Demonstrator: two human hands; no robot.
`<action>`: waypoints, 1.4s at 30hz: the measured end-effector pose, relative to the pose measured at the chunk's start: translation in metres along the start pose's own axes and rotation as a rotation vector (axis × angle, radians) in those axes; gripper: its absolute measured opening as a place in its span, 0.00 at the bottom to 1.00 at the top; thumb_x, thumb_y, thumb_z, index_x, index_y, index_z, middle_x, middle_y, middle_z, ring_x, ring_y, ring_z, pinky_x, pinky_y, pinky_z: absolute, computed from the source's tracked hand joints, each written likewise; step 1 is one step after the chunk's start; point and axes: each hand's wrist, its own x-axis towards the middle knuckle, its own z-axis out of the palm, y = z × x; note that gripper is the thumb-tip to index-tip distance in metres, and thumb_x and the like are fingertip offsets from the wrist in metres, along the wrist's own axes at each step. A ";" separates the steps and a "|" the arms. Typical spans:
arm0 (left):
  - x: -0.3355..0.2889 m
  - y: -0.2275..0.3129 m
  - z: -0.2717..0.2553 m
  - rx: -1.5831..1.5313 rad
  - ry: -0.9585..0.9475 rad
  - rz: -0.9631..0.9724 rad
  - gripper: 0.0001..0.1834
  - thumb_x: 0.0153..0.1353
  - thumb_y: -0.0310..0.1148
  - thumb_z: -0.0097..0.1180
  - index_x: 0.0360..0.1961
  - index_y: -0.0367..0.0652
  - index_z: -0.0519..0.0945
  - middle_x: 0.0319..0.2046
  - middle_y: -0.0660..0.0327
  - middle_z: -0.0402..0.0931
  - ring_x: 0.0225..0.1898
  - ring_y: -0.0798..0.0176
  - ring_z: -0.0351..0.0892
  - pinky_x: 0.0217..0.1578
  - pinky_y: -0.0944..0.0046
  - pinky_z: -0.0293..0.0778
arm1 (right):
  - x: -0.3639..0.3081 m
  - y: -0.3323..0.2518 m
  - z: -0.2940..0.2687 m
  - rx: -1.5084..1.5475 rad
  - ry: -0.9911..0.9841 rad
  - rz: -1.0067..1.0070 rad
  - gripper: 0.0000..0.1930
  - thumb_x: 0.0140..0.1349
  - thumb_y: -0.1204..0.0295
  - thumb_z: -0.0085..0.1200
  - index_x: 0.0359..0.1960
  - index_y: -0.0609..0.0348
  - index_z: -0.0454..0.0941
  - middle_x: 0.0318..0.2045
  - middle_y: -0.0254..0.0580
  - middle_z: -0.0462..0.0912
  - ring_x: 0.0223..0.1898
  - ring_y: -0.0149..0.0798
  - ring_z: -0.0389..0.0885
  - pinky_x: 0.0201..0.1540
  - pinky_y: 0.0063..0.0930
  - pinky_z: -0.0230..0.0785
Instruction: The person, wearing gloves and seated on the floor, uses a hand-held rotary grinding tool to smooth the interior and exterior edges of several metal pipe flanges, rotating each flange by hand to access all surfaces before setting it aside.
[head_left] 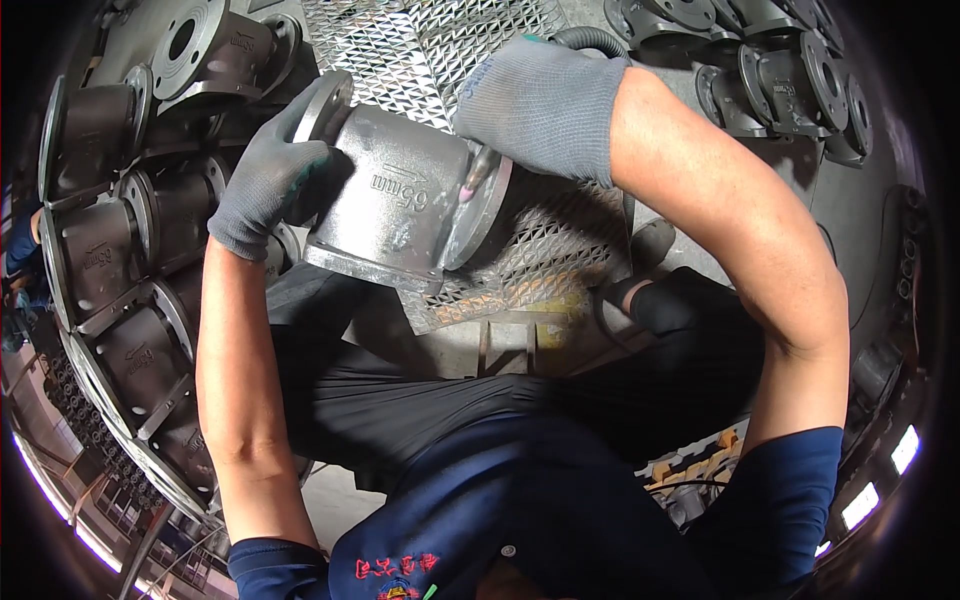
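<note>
Our grey-gloved left hand (272, 175) holds 1 fat grey metal pipe piece (385, 185) to its right. Our grey-gloved right hand (540, 105) grips a thin metal tool with a pink tip (484, 170) by the piece's right ring (488, 218). We think this piece is partly done. More round-ended metal pipe pieces (135, 355) sit left of our left hand; we can't tell which are finished.

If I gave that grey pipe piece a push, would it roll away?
The grey pipe piece is probably heavy and stiff, since it looks like metal. Its round end flange might let it rock, but the extra flange on its near side would likely stop it rolling.
</note>
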 end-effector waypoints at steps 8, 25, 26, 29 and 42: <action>0.004 -0.002 -0.001 0.192 0.066 0.032 0.46 0.57 0.25 0.59 0.83 0.39 0.71 0.62 0.61 0.84 0.51 0.74 0.81 0.58 0.71 0.77 | -0.011 0.001 -0.010 -0.135 0.288 -0.085 0.09 0.62 0.73 0.60 0.37 0.62 0.93 0.32 0.51 0.93 0.38 0.51 0.95 0.40 0.44 0.86; 0.015 -0.009 -0.005 0.348 0.095 0.093 0.45 0.57 0.32 0.63 0.81 0.46 0.75 0.52 0.55 0.89 0.47 0.66 0.86 0.55 0.65 0.81 | -0.022 -0.020 -0.033 0.096 -0.132 0.164 0.08 0.69 0.74 0.62 0.39 0.61 0.94 0.38 0.54 0.94 0.42 0.54 0.96 0.44 0.44 0.90; 0.017 -0.010 -0.005 0.379 0.102 0.094 0.45 0.57 0.33 0.64 0.81 0.47 0.75 0.51 0.54 0.89 0.46 0.66 0.86 0.54 0.65 0.81 | -0.025 -0.024 -0.037 0.092 -0.129 0.121 0.07 0.66 0.75 0.63 0.39 0.61 0.93 0.37 0.56 0.93 0.41 0.55 0.95 0.43 0.45 0.89; 0.013 -0.015 -0.011 0.423 0.141 0.093 0.45 0.58 0.36 0.65 0.80 0.46 0.75 0.49 0.51 0.90 0.45 0.63 0.88 0.54 0.63 0.82 | -0.019 -0.036 -0.033 0.066 -0.025 -0.011 0.08 0.62 0.77 0.61 0.38 0.63 0.93 0.34 0.57 0.93 0.39 0.56 0.95 0.41 0.46 0.89; -0.001 -0.001 0.010 0.475 0.169 0.066 0.46 0.58 0.36 0.64 0.80 0.35 0.73 0.58 0.45 0.88 0.52 0.60 0.87 0.58 0.64 0.79 | -0.065 -0.048 -0.015 0.167 0.069 0.227 0.17 0.63 0.76 0.64 0.54 0.64 0.86 0.38 0.55 0.91 0.43 0.58 0.93 0.46 0.48 0.87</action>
